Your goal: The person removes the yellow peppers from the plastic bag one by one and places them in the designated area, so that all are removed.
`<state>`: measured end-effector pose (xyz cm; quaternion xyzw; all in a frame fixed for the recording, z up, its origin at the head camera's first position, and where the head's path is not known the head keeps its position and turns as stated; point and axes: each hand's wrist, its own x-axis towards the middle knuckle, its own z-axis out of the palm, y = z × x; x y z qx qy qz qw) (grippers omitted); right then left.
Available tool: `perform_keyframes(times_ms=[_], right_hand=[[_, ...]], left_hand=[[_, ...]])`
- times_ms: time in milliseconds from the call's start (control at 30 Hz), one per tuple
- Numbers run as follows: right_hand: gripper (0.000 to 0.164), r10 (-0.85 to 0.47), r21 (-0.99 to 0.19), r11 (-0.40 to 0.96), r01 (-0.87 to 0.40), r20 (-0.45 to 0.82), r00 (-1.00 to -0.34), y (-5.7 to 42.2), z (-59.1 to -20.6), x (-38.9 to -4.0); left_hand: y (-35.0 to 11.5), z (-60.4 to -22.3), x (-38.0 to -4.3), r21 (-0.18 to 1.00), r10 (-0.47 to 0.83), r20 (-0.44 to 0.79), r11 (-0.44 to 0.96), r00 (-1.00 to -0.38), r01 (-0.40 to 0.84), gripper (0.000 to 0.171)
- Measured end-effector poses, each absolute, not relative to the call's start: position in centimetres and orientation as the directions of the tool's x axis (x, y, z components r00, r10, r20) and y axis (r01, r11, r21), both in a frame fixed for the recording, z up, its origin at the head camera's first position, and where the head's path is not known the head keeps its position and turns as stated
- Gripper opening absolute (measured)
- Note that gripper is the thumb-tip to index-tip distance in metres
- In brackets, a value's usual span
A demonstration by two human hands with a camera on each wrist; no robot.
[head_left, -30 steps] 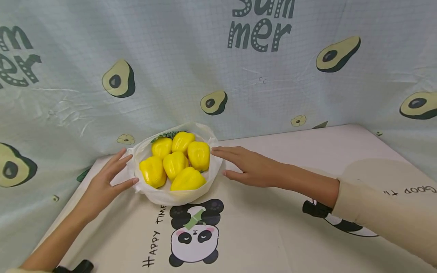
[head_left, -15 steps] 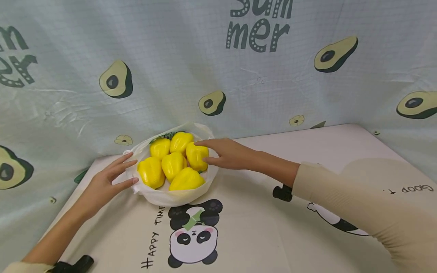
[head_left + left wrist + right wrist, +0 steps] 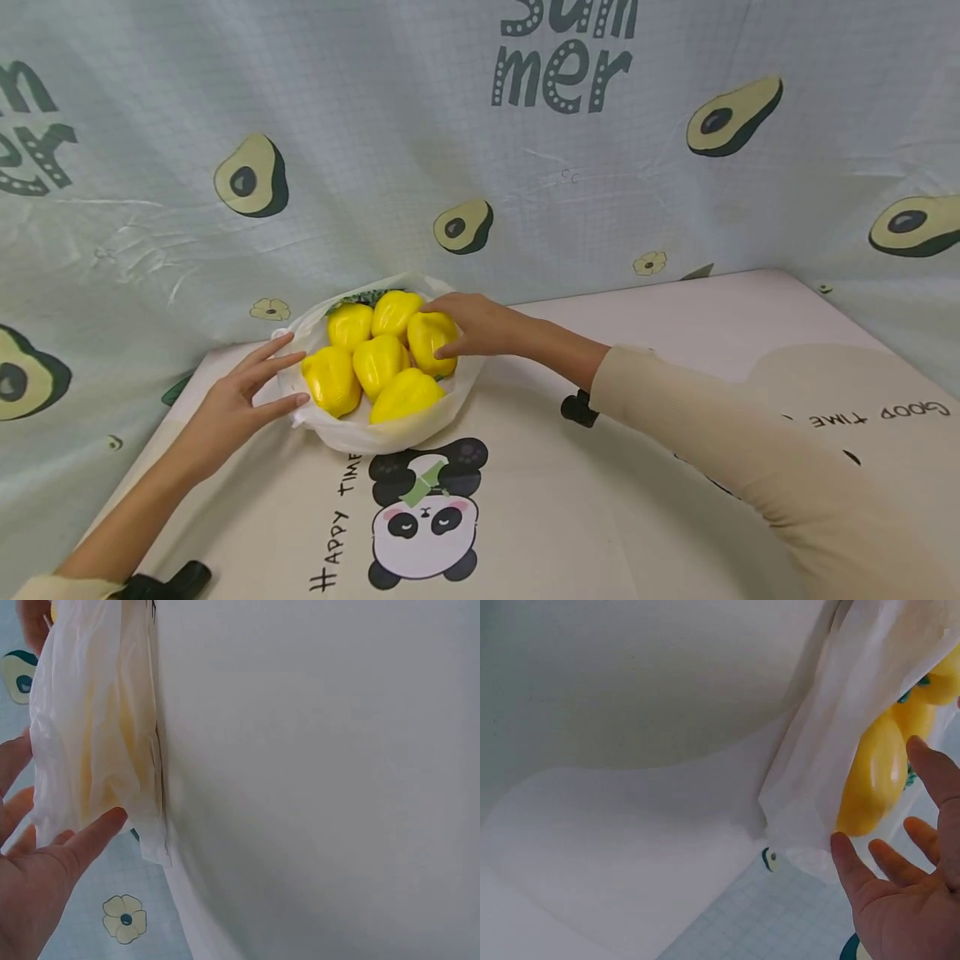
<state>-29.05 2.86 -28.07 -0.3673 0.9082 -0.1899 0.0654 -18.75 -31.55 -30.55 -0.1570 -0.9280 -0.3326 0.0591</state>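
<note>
Several yellow bell peppers (image 3: 380, 367) lie in an open-topped white plastic bag (image 3: 397, 435) at the back of the table. My right hand (image 3: 483, 323) reaches over the bag's right side, thumb and forefinger spread on either side of the rightmost bell pepper (image 3: 430, 340). In the right wrist view its thumb overlaps a bell pepper (image 3: 874, 780) while the forefinger tip is at that pepper's end. My left hand (image 3: 228, 410) rests against the bag's left side with fingers extended. The left wrist view shows its fingertips at the bag's wall (image 3: 105, 735).
Behind the bag hangs a pale cloth (image 3: 360, 150) printed with avocados and lettering. The light table cover (image 3: 555, 508) carries a panda print (image 3: 424, 533) in front of the bag. A dark device (image 3: 579, 408) is strapped at the right wrist, another (image 3: 168, 582) at the left.
My right hand has moved left from the bag's rim to the rightmost bell pepper, thumb and forefinger now around its sides. The left hand stays at the bag.
</note>
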Motion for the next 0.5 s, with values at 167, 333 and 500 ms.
perform_keyframes(times_ms=[167,333,500], right_hand=[[0.080,-0.675,-0.413,0.678,-0.608,-0.023,-0.737,2.9,-28.6,-29.6],[0.069,-0.629,-0.453,0.713,-0.535,-0.074,-0.774,2.6,-28.6,-30.4],[0.063,-0.552,-0.548,0.740,-0.391,-0.161,-0.818,1.8,-28.2,-30.7]], left_hand=[[-31.5,-30.5,-18.8,0.593,0.255,0.223,0.731,-0.941,0.339,0.062],[-31.5,-30.5,-19.0,0.580,0.249,0.204,0.748,-0.947,0.321,0.062],[-31.3,-30.3,-19.0,0.591,0.249,0.188,0.744,-0.950,0.312,0.062]])
